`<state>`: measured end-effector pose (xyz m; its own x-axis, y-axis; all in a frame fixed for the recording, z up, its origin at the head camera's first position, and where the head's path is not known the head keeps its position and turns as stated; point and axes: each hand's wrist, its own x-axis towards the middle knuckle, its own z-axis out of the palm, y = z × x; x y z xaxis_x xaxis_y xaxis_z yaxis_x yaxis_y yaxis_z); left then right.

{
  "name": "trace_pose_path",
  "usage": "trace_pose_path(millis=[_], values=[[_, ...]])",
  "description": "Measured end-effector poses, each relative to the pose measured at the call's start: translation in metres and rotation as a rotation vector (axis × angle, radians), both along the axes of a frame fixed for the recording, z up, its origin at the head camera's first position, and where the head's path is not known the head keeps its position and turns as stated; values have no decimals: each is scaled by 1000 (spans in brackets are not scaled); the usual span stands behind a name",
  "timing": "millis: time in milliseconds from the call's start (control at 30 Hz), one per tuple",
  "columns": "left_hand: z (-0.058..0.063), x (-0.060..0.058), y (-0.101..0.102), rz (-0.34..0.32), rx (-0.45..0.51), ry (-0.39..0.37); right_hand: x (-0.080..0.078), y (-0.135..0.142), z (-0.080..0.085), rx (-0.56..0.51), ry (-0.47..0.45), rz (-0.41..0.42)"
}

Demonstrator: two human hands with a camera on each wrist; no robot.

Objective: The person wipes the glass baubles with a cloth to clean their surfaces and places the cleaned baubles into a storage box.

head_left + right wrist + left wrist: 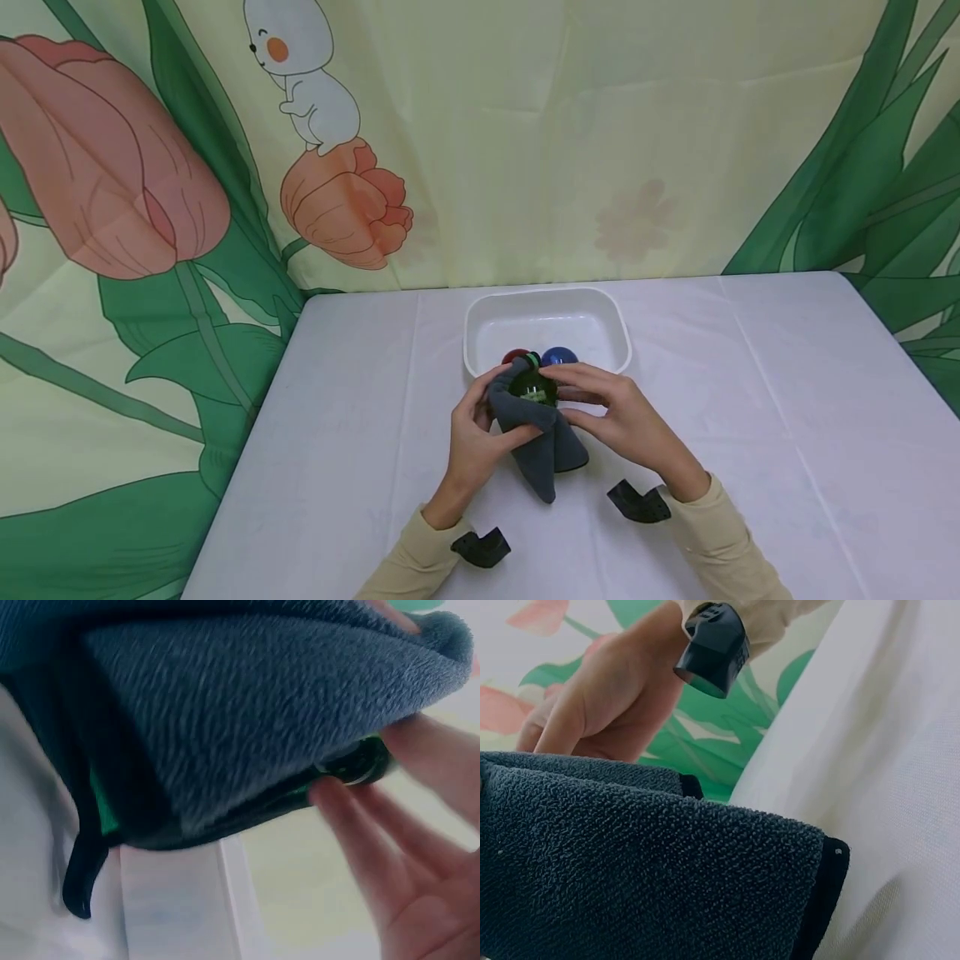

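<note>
A dark blue-grey terry cloth point(536, 425) wraps a dark green, glossy rounded object point(531, 387) with pale lettering on its front. From the left side, my left hand point(476, 433) grips the cloth, its thumb lying across the front fold. My right hand point(626, 412) holds the green object from the right, index fingertip near its top and thumb by the cloth's edge. In the right wrist view, the fingers point(337, 802) meet the green object's glossy end point(364, 761) just under the cloth. Much of the object is hidden by the cloth, whose corners hang down.
Just behind my hands stands a white rectangular tray point(547, 293). A shiny blue ball point(558, 356) and a red one point(515, 355) show at its near side. White cloth covers the table point(337, 467), and a printed curtain point(525, 167) hangs behind it.
</note>
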<state>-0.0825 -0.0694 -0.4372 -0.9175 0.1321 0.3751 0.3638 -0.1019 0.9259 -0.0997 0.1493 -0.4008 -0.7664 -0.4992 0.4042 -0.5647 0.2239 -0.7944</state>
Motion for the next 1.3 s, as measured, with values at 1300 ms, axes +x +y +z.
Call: trace_pose_path(millis=[1300], values=[[2,1,1,10,19,-1,2,1,6,49,-91,9]])
